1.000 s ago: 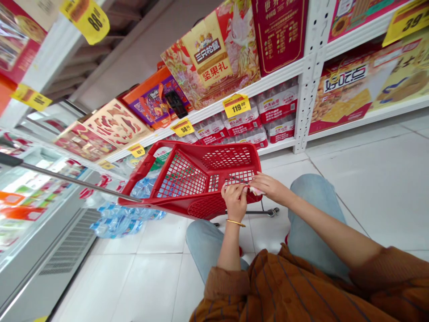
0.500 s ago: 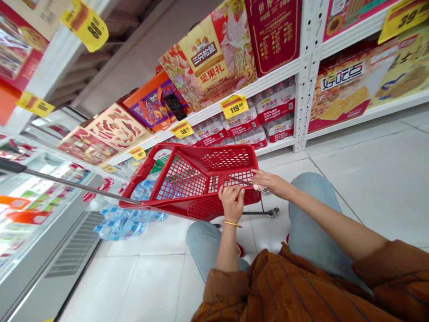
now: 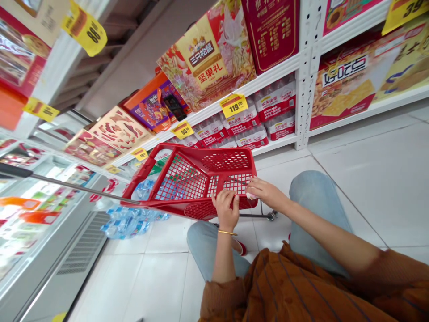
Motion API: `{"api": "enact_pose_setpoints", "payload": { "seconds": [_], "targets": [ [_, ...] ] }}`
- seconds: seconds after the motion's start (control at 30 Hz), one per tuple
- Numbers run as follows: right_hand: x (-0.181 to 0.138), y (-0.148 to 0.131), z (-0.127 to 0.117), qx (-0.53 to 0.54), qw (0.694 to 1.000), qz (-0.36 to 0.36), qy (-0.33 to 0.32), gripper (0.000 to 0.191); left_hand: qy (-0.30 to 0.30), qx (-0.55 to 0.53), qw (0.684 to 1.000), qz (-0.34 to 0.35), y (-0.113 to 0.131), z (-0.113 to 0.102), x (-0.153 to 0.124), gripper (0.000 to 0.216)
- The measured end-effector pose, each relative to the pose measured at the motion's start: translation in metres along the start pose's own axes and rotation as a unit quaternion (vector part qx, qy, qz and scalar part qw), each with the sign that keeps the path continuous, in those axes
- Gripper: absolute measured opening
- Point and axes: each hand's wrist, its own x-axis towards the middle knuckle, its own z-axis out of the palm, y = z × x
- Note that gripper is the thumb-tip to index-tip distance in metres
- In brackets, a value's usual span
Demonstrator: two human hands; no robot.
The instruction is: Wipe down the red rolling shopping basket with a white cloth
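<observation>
A red plastic shopping cart (image 3: 219,154) with a lattice basket stands before my bent knees, its interior showing no goods. My left hand (image 3: 227,209), with a gold bangle at the wrist, has its fingers curled over the near rim and the thumb apart. Beside it, at the cart's near right corner, my right hand (image 3: 268,193) is closed around a small white and pinkish thing (image 3: 250,196), mostly covered by the fingers. A thin dark rod (image 3: 237,180) lies across the basket by its fingertips; whether the hand holds it I cannot tell.
White shelves (image 3: 303,89) carry a nut gift box (image 3: 208,60), other boxes and water packs (image 3: 250,138). Wrapped blue bottles (image 3: 129,221) stand on the tiled floor beyond the cart. A refrigerated case (image 3: 78,250) runs along the left. The cart's metal handle (image 3: 83,190) reaches left.
Both hands have shifted slightly left along the near rim. My left hand's fingers have spread a little, and the view has turned slightly. The cart stays almost in place.
</observation>
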Motion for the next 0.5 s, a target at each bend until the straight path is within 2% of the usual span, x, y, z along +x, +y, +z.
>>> {"api": "enact_pose_setpoints", "payload": {
  "seconds": [0.1,0.17,0.27,0.37,0.5],
  "targets": [
    [-0.001,-0.010,0.000,-0.023,1.000,-0.007,-0.009,0.023,0.003,0.066,0.998,-0.004,0.017,0.002,-0.005,0.026],
    [-0.003,-0.015,0.001,-0.030,0.999,-0.021,-0.002,0.023,-0.023,0.064,0.998,0.007,0.029,0.006,-0.008,0.031],
    [-0.006,-0.016,0.004,-0.016,0.999,-0.041,0.020,0.025,-0.052,0.036,0.998,-0.016,0.040,0.014,-0.010,0.035],
    [-0.007,-0.009,0.007,0.016,0.997,-0.073,0.017,0.028,-0.051,0.023,0.998,-0.020,0.040,0.019,-0.012,0.035],
    [-0.004,0.006,0.004,0.045,0.994,-0.096,0.008,0.030,-0.049,0.024,0.998,0.029,0.035,0.019,-0.012,0.037]
  ]
}}
